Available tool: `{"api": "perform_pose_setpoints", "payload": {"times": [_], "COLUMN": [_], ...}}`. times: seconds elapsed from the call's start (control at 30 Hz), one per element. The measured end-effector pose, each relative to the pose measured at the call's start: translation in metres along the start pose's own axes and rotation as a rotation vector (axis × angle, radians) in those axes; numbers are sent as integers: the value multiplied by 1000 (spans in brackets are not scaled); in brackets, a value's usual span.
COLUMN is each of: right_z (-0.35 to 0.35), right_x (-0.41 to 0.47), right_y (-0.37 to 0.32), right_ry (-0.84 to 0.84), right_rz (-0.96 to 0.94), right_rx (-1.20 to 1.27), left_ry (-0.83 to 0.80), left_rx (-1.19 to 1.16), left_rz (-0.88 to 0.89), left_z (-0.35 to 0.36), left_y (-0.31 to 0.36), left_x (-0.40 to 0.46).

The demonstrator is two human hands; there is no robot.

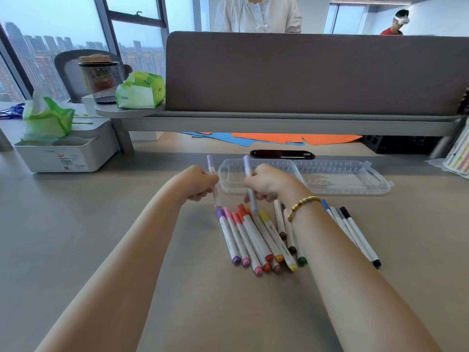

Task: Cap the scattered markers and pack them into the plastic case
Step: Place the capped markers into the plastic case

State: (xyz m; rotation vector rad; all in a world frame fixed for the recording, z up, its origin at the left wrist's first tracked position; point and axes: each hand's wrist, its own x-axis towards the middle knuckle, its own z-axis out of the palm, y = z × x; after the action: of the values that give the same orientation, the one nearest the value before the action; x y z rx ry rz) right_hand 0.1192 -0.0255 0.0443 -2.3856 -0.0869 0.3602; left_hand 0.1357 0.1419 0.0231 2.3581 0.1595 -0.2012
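Viewpoint: head-worn, above the desk (101, 250).
Facing: forward and down, toward the divider panel (304, 72).
Range: close; both forearms entered from the bottom edge.
Lens: wide-angle, edges curved.
Shared coverage: single view only.

It was an office, high up in a tower. A grey fabric partition (304, 72) divided the desk (101, 224) from the workstation opposite, where a person (257, 13) stood. Tall windows (63, 26) looked out on city high-rises. A mesh pen holder (102, 81) sat on a raised shelf (132, 113), an office chair (68, 69) behind it, a white desktop organiser (66, 153) nearby.
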Motion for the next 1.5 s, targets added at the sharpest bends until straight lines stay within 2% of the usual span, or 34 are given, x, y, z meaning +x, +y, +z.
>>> {"api": "perform_pose_setpoints", "payload": {"times": [0.1,0.3,0.57,0.83,0.93,1.07,1.2,1.5], "right_z": [-18,-35,-31,-20,-15,-10,-7,7], "right_x": [23,59,80,93,94,92,96,115], "right_y": [16,29,36,26,25,25,26,19], "right_ry": [32,89,128,120,129,170,214,221], "right_rz": [36,57,48,39,33,-4,-26,59], "right_rx": [176,372,367,276,248,228,203,110], "left_ry": [-22,-44,-50,53,90,65,-44,-46], "left_rx": [44,214,312,459,510,758,618,573], "left_rz": [0,-24,-23,52,127,287,324,315], "left_z": [5,18,34,42,43,43,45,49], "left_y": [21,43,40,33,25,11,-14,-14], "left_x": [31,87,111,115,113,108,116,114]}}
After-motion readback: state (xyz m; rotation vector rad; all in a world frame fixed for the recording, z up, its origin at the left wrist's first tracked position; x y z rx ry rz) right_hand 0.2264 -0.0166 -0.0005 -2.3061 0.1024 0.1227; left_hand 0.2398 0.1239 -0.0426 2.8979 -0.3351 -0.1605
